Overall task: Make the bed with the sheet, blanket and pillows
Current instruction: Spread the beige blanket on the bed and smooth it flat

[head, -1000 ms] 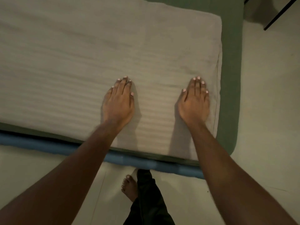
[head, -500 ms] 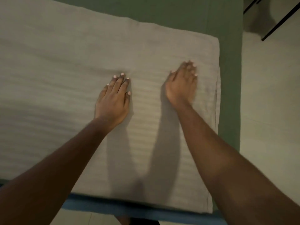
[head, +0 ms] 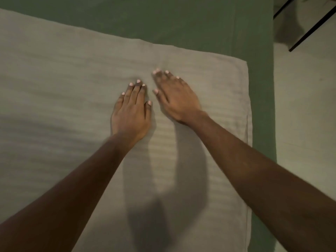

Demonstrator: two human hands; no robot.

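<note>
Currently both palms flat on the pale grey ribbed woven blanket (head: 72,88), fingers together and extended, gripping nothing. Left hand (head: 131,110) points straight ahead; right hand (head: 177,96) angles inward, its fingertips just beside the left hand's, slightly blurred. Blanket runs under both hands and forearms, far off to the left; its right edge lies a little past the right wrist, its far edge just ahead of the fingertips. Dark green fitted sheet (head: 200,20) shows beyond the fingertips and as a strip right of the blanket. No pillows visible. Pale floor (head: 305,124) and thin black frame legs (head: 309,28) sit right of the sheet. Step looks like smoothing the blanket flat. Faint ripples left of the left hand; next move likely calls for light, flat sweeps outward that way, without dragging the blanket edge off line.
</note>
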